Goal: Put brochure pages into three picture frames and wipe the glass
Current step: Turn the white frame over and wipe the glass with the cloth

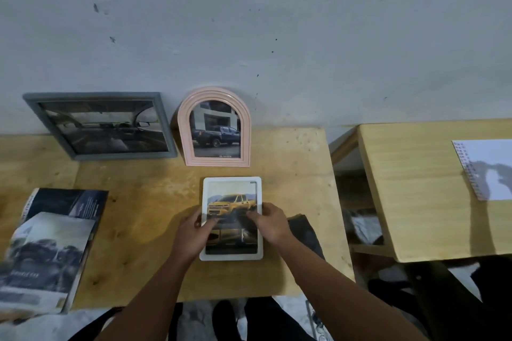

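1. White frame [231, 219], with a page showing a yellow truck in it, lies flat on the wooden table [144, 202] at about 6 o'clock from the pink arched frame [214, 127], which stands against the wall with a dark truck picture inside.
2. Grey frame [101, 125] leans against the wall at 9 o'clock from the pink one; it holds a page too, so the white one looks like the last to finish.
3. Left hand [194, 232] grips the white frame's left edge, fingers curled over the border onto the glass.
4. Right hand [270, 223] rests on the right side, fingers bent onto the glass over what seems a dark cloth [303, 232]; whether it pinches the cloth I cannot tell.
5. Brochure [47, 246] lies open at 9 o'clock from the white frame, well apart.
6. Risks, as I judge them: bare fingertips on the glass may leave smears after wiping; hard pressing could shift the page inside or slide the frame; lifting it by one edge to stand it up might let it slip.
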Demonstrator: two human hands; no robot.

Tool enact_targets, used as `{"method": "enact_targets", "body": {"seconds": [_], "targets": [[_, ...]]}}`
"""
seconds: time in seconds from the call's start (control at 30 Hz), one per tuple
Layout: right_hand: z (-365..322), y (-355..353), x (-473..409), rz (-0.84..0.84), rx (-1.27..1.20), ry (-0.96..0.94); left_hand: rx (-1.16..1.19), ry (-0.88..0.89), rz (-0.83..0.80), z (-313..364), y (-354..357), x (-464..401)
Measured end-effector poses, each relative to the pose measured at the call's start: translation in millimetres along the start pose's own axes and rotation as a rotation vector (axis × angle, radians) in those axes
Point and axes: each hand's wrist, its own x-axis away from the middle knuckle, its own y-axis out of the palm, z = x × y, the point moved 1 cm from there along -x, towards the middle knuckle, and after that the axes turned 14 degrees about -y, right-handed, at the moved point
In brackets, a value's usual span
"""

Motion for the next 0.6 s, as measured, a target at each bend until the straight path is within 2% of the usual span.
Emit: {"method": "enact_targets", "body": {"seconds": [0.13,0.3,0.47,0.6], "targets": [[3.1,-36.0,1.9,0.209,-0.031,-0.151,0.044,0.064,0.001,29.9,18.7,8.4],[-14.5,-104.3,-27.9,0.453,0.021,-0.228,0.017,0.182,-0.103,107.0,59.9,8.7],[-43.3,-147.8,-79.9,0.488,0.051,-0.3,-0.011,0.283,-0.05,172.7,94.0,-11.4],[-57.6,-164.7,-115.0,0.42,0.107,-0.344,-0.021,0.28,-0.026,198.3,104.1,-32.2]]}}
